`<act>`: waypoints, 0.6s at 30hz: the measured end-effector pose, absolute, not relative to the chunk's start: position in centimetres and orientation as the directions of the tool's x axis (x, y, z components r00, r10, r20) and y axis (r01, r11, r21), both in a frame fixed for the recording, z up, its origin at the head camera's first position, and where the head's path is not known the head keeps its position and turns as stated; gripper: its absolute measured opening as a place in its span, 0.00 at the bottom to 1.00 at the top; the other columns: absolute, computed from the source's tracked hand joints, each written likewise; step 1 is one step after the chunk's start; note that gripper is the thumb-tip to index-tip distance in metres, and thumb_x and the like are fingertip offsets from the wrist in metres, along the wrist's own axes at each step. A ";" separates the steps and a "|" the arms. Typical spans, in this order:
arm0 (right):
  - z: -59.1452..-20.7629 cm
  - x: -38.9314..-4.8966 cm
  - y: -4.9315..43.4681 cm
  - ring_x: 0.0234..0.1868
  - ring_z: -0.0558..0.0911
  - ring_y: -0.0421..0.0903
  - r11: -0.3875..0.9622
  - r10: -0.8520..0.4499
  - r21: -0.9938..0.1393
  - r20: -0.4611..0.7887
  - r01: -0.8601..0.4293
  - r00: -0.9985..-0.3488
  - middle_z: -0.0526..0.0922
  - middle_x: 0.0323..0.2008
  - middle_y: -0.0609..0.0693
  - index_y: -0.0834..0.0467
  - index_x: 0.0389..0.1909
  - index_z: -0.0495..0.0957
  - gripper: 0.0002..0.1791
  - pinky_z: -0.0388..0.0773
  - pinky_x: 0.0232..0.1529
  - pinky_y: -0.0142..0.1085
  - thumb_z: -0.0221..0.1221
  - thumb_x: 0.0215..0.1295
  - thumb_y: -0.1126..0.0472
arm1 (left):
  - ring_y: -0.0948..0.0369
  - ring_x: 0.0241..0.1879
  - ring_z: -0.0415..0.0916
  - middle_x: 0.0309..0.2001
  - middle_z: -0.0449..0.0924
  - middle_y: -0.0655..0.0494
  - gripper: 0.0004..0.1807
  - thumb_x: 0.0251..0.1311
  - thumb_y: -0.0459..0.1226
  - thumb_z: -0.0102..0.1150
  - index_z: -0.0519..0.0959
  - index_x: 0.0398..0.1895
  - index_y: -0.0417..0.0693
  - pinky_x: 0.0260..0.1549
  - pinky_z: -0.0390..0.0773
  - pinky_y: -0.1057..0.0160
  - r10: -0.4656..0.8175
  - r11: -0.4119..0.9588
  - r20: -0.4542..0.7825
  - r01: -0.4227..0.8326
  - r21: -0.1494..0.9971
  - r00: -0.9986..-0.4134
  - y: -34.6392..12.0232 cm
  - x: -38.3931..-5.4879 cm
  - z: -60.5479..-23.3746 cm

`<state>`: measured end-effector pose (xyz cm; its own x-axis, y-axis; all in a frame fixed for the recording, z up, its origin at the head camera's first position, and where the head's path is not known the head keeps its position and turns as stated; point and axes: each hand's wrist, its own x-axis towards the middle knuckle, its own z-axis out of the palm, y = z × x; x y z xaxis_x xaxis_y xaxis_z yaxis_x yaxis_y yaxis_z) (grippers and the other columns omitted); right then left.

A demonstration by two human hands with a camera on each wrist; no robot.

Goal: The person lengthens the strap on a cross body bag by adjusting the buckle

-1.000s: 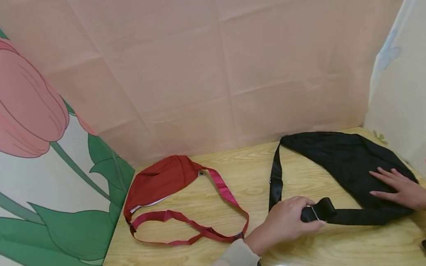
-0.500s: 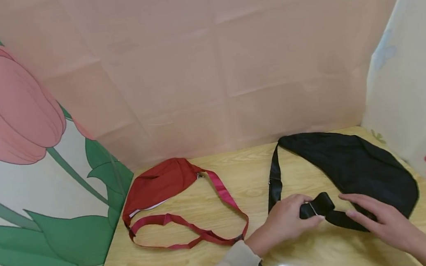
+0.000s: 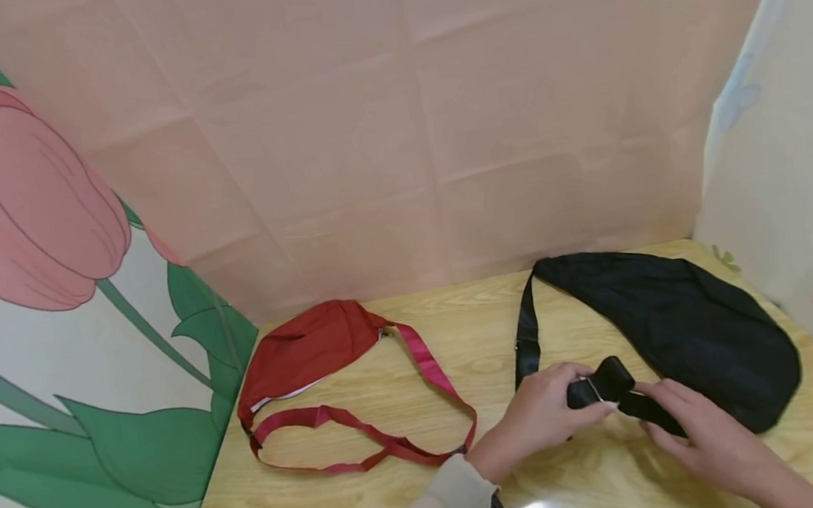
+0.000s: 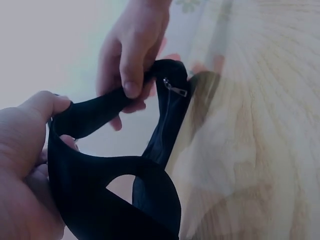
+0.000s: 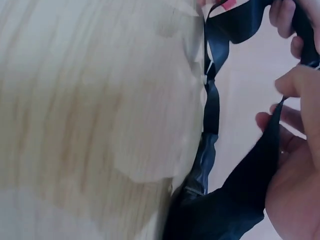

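Note:
A black sling bag (image 3: 694, 320) lies at the right of the table, its strap (image 3: 528, 332) running down from the far end. My left hand (image 3: 541, 410) grips that strap at the metal slider (image 3: 595, 389), where a folded loop of webbing stands up. Just right of it, my right hand (image 3: 702, 430) pinches the stretch of strap leading to the bag's near end, thumb below and fingers above. In the left wrist view the right hand (image 4: 132, 55) holds the strap close to the bag, near a zipper pull (image 4: 176, 90).
A red waist bag (image 3: 307, 351) with its looped strap (image 3: 391, 444) lies on the wooden table (image 3: 481, 304) to the left. A pinkish sheet (image 3: 341, 132) hangs behind, and flower-printed panels (image 3: 144, 445) flank the table.
My right hand has left the black bag's surface, moved left toward the left hand and taken hold of the strap. The left hand keeps its grip at the slider.

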<state>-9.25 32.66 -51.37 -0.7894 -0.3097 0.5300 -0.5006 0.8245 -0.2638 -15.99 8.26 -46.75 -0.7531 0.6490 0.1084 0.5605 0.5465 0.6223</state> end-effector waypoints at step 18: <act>-48.9 -9.6 33.8 0.37 0.70 0.31 0.817 -0.349 -0.205 0.567 -0.538 -0.746 0.73 0.38 0.29 0.45 0.50 0.84 0.31 0.63 0.40 0.28 0.80 0.40 0.56 | 0.77 0.57 0.71 0.63 0.74 0.74 0.31 0.64 0.62 0.59 0.73 0.67 0.65 0.53 0.71 0.76 0.728 0.540 0.096 0.654 0.530 -0.679 7.4 -16.9 -46.1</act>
